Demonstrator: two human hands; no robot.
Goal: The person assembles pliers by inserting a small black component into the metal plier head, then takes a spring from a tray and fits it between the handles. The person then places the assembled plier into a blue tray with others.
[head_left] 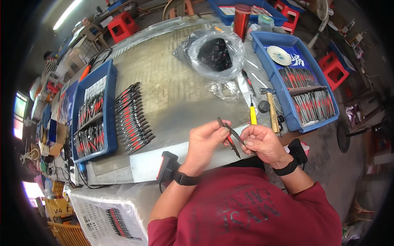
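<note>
Close to the table's near edge, both hands hold a slim black-and-red tool (233,146) of a kind I cannot make out. Two narrow parts of it spread apart, one with a red section and a dark pointed tip. My left hand (207,141) pinches its upper end between thumb and fingers. My right hand (264,143) has its fingers closed at the end of the other part. A yellow-handled tool (253,115) lies just beyond my right hand. To the left, a row of similar black-and-red tools (130,119) lies fanned on the table.
Blue trays with similar pieces stand at left (111,110) and right (301,128). A plastic bag (213,74) of black parts and a red tumbler (242,22) are farther back. A hammer (269,110) lies right. A white crate (92,201) stands below left.
</note>
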